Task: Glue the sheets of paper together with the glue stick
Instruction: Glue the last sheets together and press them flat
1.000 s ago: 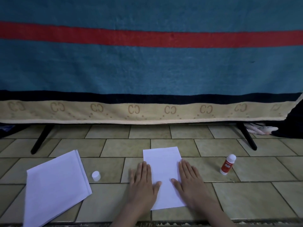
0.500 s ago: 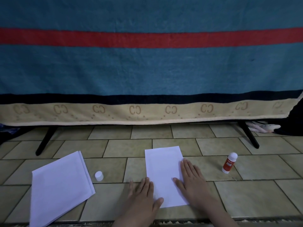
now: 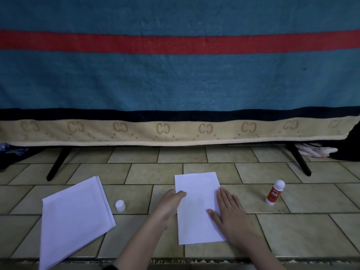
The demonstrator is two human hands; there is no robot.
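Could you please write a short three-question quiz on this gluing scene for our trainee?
1. True or false: the glue stick stands upright on the tiled floor without its cap.
2. Which hand lies flat on the middle sheet: A) left hand, B) right hand, C) neither?
3. Fill in: the paper stack lies to the ____ of the cap.

Key
1. True; the cap stands apart, left of the middle sheet.
2. B; the left hand touches only the sheet's left edge with its fingertips.
3. left
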